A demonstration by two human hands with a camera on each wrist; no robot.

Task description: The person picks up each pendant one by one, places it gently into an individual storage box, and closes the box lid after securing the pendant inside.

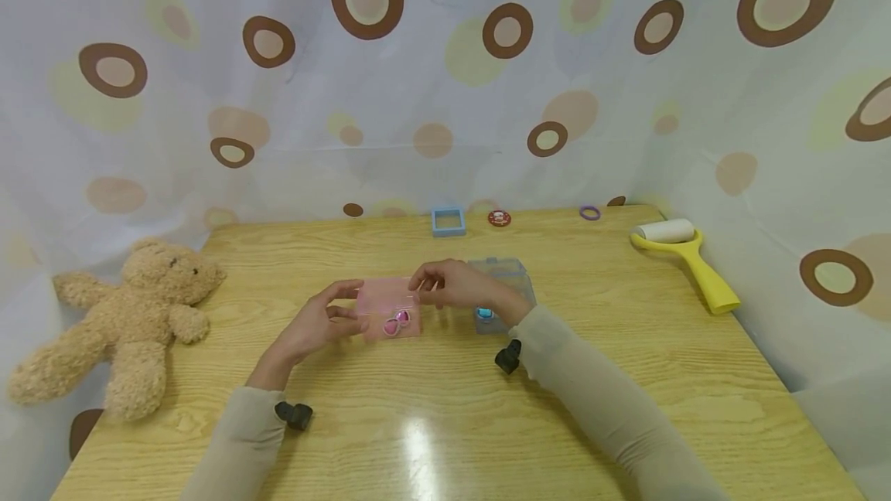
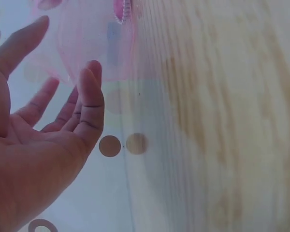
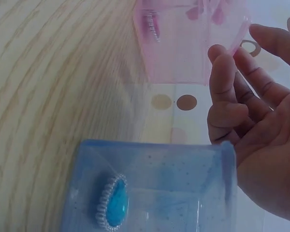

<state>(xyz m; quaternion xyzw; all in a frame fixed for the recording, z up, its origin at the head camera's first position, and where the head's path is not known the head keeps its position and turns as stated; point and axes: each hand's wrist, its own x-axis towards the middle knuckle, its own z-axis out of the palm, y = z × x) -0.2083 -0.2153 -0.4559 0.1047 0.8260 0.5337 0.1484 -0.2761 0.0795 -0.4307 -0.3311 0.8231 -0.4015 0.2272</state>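
Observation:
A see-through pink box stands on the table, with pink pearl-edged gems on its near side. At its left side is my left hand, fingers spread and loosely bent around nothing. My right hand reaches over to the box's upper right edge, palm toward it; fingertips are at or close to the raised pink flap, contact hard to tell. Under the right wrist stands a see-through blue box with a blue pearl-edged gem, partly hidden by that arm in the head view.
Along the back edge lie a light blue square frame, a round red badge and a purple ring. A yellow-handled lint roller lies at the right. A teddy bear lies at the left. A dotted curtain surrounds the table.

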